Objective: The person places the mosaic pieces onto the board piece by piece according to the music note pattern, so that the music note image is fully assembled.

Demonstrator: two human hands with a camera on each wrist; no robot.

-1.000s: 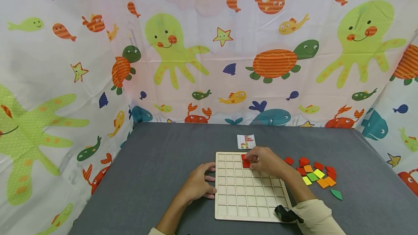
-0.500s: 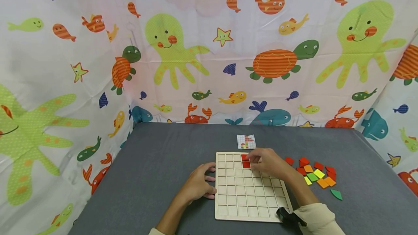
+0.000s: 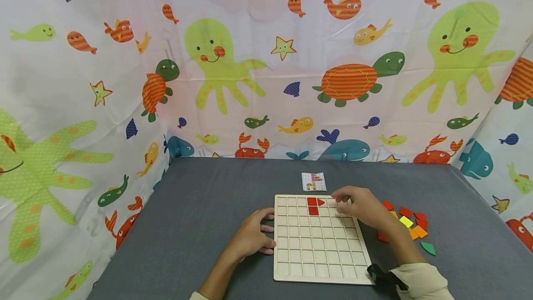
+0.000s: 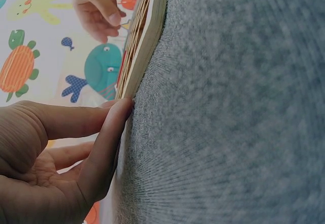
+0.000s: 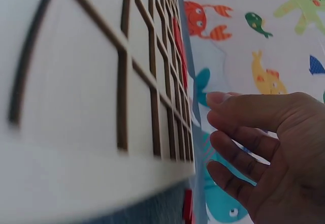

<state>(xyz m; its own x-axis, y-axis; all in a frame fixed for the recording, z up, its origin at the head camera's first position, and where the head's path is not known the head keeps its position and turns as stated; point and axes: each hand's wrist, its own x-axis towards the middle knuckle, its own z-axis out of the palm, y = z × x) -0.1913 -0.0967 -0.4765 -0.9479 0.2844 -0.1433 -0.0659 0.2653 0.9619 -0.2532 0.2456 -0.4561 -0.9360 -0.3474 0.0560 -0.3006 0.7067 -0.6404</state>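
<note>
Resting the left hand (image 3: 254,233) against the left edge of a pale wooden grid board (image 3: 316,256), flat on a grey worktop (image 3: 216,198), with fingers (image 4: 114,127) and thumb spread along the rim, touching but not wrapped round it. Holding the right hand (image 3: 360,205) raised near the far right corner of the board, fingers (image 5: 254,109) loosely bent, tips parted, with nothing in their grasp. Set in the fourth column from the left, in the two farthest rows: two red square tiles (image 3: 312,210). Just right of the farther one, in the next cell: a pointed red tile (image 3: 320,202), tip to the right. Beyond the board, apart from it: a card (image 3: 313,182) printed with a coloured grid pattern. Scattered to the right, partly hidden by the right forearm (image 3: 401,240): loose red, orange and yellow tiles (image 3: 406,221), plus a curved green tile (image 3: 427,248) nearest.
</note>
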